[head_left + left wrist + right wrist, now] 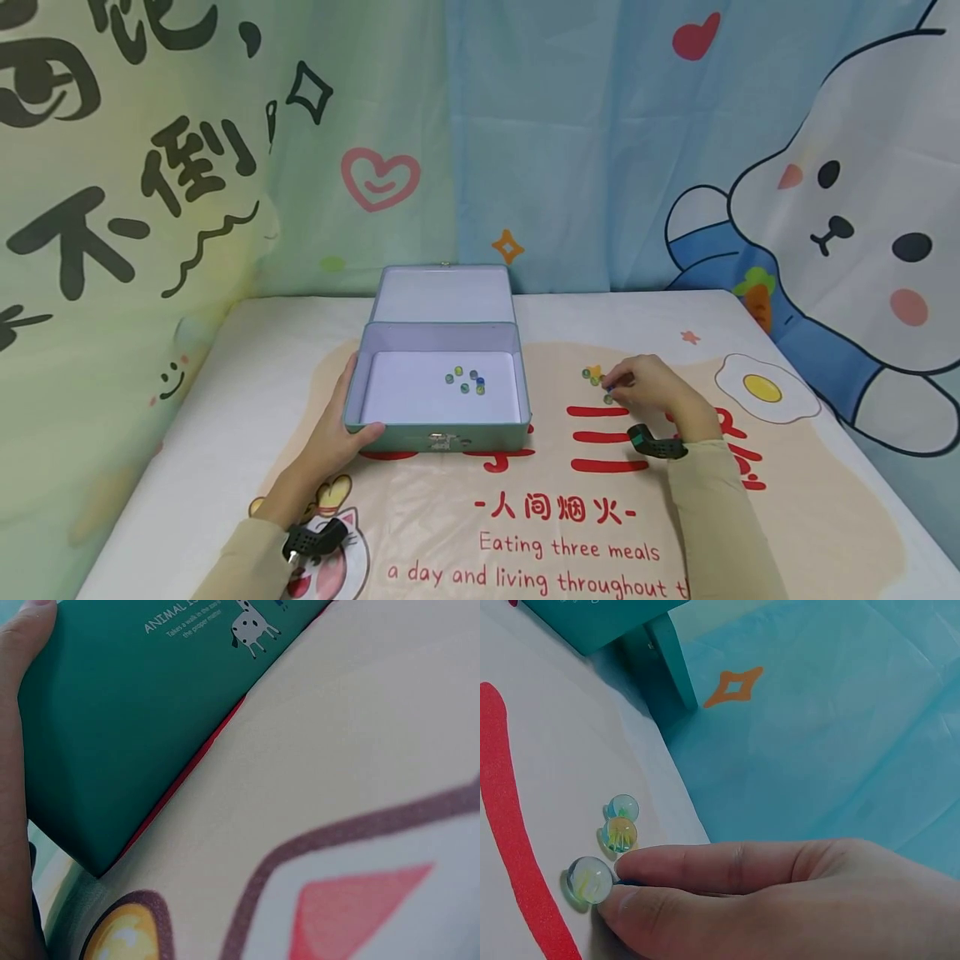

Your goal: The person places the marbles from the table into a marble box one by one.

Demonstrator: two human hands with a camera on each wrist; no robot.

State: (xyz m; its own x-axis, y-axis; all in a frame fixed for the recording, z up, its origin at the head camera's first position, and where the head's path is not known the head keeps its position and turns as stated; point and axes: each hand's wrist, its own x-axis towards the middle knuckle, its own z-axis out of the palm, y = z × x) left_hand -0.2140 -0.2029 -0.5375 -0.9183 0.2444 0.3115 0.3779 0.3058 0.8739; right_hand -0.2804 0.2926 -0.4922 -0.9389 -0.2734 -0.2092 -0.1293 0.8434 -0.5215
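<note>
An open green tin box (442,437) with a pale inside stands on the table, its lid (444,293) tipped back. Several glass marbles (480,388) lie on its floor. My left hand (333,429) grips the box's left side, thumb at the front corner; its other fingers are mostly hidden. To the right of the box, my right hand (648,385) pinches a dark blue marble (630,883), mostly hidden between thumb and index finger. Close to those fingertips, a clear marble (589,880) and two more marbles (620,834) rest on the cloth.
A printed cloth (570,550) with red lettering and cartoon pictures covers the table. Behind it hangs a backdrop (555,167) with a rabbit figure at right. Dark straps (656,442) are on both wrists.
</note>
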